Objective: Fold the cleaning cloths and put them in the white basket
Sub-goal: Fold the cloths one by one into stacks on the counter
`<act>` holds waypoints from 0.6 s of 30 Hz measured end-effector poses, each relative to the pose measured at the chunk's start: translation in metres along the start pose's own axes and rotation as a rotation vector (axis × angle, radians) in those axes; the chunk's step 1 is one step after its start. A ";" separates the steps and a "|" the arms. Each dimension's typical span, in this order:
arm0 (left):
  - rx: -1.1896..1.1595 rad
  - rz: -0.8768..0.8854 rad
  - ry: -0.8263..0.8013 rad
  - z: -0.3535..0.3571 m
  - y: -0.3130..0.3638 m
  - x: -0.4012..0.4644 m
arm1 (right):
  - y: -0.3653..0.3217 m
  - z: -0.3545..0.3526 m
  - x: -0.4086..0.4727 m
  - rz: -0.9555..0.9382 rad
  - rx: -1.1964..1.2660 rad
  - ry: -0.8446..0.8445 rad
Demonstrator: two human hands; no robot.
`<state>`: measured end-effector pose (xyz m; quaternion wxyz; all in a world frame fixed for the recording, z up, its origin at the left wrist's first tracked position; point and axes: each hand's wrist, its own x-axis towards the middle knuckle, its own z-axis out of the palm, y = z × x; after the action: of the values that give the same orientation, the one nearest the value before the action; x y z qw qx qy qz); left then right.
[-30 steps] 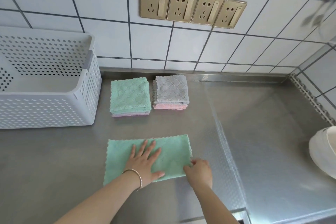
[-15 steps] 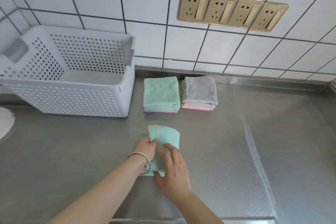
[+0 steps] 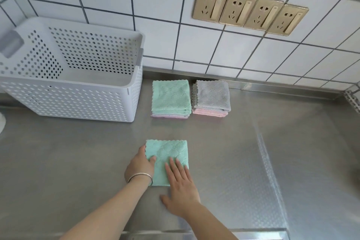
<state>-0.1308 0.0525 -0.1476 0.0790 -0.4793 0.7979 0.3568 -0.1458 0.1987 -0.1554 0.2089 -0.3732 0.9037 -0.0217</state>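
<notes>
Cloth (image 3: pixel 171 154), green, folded square on counter (image 3: pixel 243 152). Left hand (image 3: pixel 141 165) gripping its left edge, thumb on top. Right hand (image 3: pixel 180 185) flat, fingers straight, pressing down.

Count: 1 white basket (image 3: pixel 81 101), 2 stacks of folded cloths (image 3: pixel 171 98) (image 3: pixel 212 97), 1 green folded cloth (image 3: pixel 171 154) apart, 4 gold wall sockets (image 3: pixel 250 9), 2 hands (image 3: pixel 141 165) (image 3: pixel 181 187).

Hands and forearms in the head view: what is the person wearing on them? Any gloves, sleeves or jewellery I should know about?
Both forearms are bare up to the frame's lower edge, with no sleeves in view. Neither the left hand nor the right hand has a glove. The only item worn is a thin, plain silver-coloured bangle on the left wrist. No rings or watch are visible.
</notes>
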 end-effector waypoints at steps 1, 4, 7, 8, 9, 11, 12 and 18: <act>-0.006 -0.002 0.011 0.002 0.000 0.000 | 0.001 0.002 0.001 0.002 0.005 -0.011; 0.015 -0.005 0.062 0.005 -0.003 -0.001 | 0.002 0.009 0.003 -0.001 -0.001 -0.007; 0.122 -0.011 0.186 0.004 -0.009 -0.004 | 0.002 0.002 0.005 0.030 0.068 0.107; 0.136 -0.020 0.215 0.005 -0.012 -0.005 | 0.004 -0.003 0.005 0.072 0.122 0.179; 0.139 -0.026 0.232 0.004 -0.014 -0.007 | 0.006 -0.007 0.006 0.108 0.211 0.246; 0.148 -0.020 0.243 0.007 -0.016 -0.012 | 0.010 -0.017 0.012 0.237 0.436 0.344; 0.159 -0.016 0.242 0.008 -0.016 -0.014 | 0.012 -0.022 0.017 0.322 0.470 0.361; 0.290 -0.008 0.140 0.008 -0.010 -0.015 | 0.024 -0.030 0.041 0.637 0.505 0.038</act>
<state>-0.1166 0.0652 -0.1517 0.0931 -0.4899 0.8426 0.2033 -0.1995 0.1843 -0.1473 0.2732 -0.0112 0.9441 -0.1840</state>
